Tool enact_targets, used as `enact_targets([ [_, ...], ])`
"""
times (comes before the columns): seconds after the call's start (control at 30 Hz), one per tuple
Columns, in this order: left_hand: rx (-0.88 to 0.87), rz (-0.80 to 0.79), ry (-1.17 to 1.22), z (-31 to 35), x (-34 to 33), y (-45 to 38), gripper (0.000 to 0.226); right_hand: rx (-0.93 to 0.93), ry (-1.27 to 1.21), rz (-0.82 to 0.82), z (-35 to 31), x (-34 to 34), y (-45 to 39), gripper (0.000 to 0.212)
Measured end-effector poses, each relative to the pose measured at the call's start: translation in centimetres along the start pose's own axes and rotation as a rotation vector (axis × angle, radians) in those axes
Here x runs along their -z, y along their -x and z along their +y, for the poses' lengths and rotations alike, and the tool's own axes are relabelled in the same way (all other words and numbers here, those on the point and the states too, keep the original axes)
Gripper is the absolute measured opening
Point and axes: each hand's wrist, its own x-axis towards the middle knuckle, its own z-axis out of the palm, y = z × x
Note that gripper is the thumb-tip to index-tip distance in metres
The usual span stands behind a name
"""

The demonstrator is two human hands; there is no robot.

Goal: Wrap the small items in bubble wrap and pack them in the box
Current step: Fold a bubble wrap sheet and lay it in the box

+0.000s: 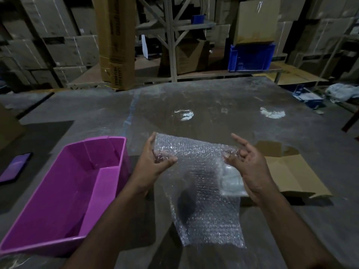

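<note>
Centrally, the left hand (155, 162) and right hand (246, 162), apart, each pinched the bubble wrap (200, 171) by its top corners; keeping it taut would likely help it fold evenly.

Desk (194, 98): grey, scuffed surface with two bright light reflections.
Light: dim overall.
Rear wall: stacked cardboard cartons (48, 39) fill the left side and the far right.
Shelving: grey metal rack frame (171, 35) stands behind the desk, centre.
Tall carton (114, 41): brown, upright, left of the rack frame.
Blue crate (251, 57): on a low shelf, right of centre, with a brown carton (256, 22) on top.
</note>
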Motion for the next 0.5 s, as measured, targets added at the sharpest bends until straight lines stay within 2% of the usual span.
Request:
enact_targets([
  [0.1,-0.071,0.024,0.031,1.1,0.2,0.0,0.121,0.018,0.0,-0.001,-0.5,-0.3,-0.4,0.055],
  [0.27,-0.229,0.074,0.0,3.3,0.5,0.0,0.084,0.064,-0.011,-0.047,-1.9,-0.6,-1.8,0.052],
  [0.3,-0.23,0.073,-0.041,3.7,0.9,-0.2,0.085,0.082,-0.013,-0.039,-2.2,-0.9,-2.2,0.049],
  [0.4,-0.221,-0.022,-0.128,4.4,2.0,-0.8,0.105,0.119,-0.03,0.014,-3.0,-1.3,-2.9,0.041],
  [0.5,-0.262,-0.026,-0.194,4.7,2.5,-1.0,0.101,0.138,-0.004,-0.032,-3.5,-1.4,-3.2,0.051],
])
